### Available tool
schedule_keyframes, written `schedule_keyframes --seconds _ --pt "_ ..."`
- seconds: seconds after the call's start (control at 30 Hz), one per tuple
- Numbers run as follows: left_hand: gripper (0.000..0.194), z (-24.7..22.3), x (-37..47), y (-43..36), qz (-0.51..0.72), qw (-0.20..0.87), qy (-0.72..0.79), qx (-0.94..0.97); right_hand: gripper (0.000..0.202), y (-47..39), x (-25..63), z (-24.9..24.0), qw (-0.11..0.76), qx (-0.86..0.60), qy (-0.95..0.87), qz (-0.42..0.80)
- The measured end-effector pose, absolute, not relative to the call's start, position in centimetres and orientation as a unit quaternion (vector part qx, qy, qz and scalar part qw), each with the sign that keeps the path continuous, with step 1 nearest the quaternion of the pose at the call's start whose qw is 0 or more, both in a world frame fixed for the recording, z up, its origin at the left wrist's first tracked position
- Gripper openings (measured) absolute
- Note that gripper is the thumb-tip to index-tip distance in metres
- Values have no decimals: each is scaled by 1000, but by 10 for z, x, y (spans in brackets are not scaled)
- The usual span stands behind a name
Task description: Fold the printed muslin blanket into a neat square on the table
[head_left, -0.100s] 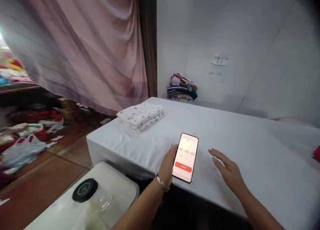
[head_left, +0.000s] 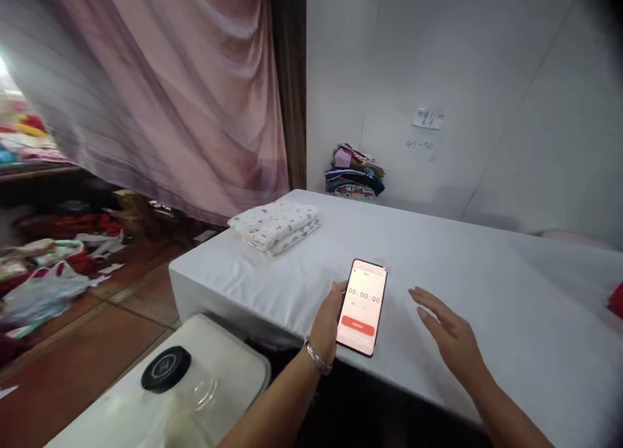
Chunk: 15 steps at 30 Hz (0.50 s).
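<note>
My left hand [head_left: 327,323], with a bracelet [head_left: 317,358] at the wrist, holds a smartphone [head_left: 361,308] upright by its left side. The lit screen reads 00:00:00 above an orange-red button. To the right of the phone, apart from it, my right hand [head_left: 450,331] hovers over the white-covered table [head_left: 438,260] with fingers stretched and nothing in them. A folded white cloth [head_left: 275,224] with a small dark print lies at the table's far left corner.
At lower left, a white surface [head_left: 228,350] carries a clear container with a black lid [head_left: 165,369]. Folded clothes [head_left: 354,172] are stacked by the wall beyond the table. A pink curtain [head_left: 209,91] hangs at left. Bags and fabric [head_left: 53,282] litter the floor.
My right hand has shifted very slightly to the right, away from the phone. The left hand and the phone stay almost in place.
</note>
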<state>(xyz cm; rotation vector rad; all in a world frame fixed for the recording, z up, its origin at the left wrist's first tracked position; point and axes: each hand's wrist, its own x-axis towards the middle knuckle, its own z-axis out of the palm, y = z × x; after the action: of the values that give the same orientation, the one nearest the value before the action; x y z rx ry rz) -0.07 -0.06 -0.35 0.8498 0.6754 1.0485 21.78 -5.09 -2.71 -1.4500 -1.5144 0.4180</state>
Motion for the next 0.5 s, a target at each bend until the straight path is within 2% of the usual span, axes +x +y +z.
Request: schedule_keyframes --seconds 0.13,0.23,0.33,0.5 --pt "58 -7 -2 -3 500 724 276 388 22 -73 205 9 551 -498 -660 112" --pt "56 -7 -2 -5 509 719 276 383 18 -81 200 27 558 -451 -695 38" --pt "59 -6 -6 -2 511 721 289 368 14 -75 206 19 502 -479 -720 -20" --pt "64 -13 -40 20 497 706 364 349 20 -58 236 -34 383 -560 -735 -18"
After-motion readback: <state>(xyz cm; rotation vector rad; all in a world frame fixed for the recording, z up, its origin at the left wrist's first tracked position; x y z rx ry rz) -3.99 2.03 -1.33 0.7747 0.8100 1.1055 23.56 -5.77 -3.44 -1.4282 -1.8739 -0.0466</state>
